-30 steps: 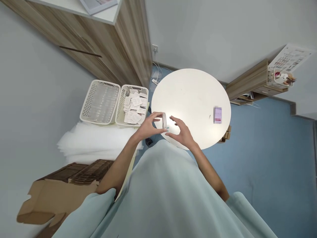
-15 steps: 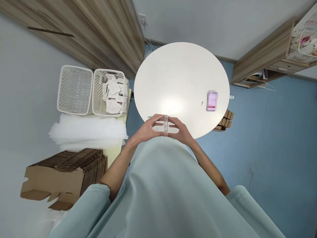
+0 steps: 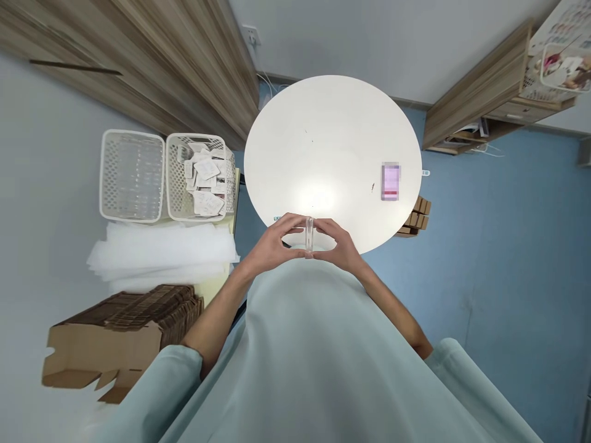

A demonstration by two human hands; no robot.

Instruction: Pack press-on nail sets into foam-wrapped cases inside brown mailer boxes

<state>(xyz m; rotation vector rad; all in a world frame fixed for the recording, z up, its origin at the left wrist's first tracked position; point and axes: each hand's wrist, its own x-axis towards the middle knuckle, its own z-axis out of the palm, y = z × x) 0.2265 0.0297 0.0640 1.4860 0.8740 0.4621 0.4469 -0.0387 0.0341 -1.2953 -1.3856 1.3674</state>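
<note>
Between my two hands is a clear, flat piece [image 3: 309, 235], seen edge-on, of glass or plastic; its exact kind I cannot make out. My left hand [image 3: 281, 243] grips its left side with thumb below and fingers above. On the opposite side my right hand [image 3: 339, 246] holds it the same way. Both hands are just over the near edge of the white round table [image 3: 332, 123], close to my body. A small green-and-white item [image 3: 277, 218] lies at the table edge, partly behind my left hand.
A blurred pink-purple item [image 3: 390, 182] lies on the table's right. Left stand white baskets, one with clear pieces [image 3: 143, 175], one with white packets [image 3: 205, 178]. Below them are white foam sheets [image 3: 161, 246] and folded cardboard boxes [image 3: 111, 344]. Small brown boxes [image 3: 418, 218] sit beyond the table.
The view has shifted slightly, so the table and baskets sit a little further left. Both hands still hold the clear piece, with the left thumb slightly lower in view.
</note>
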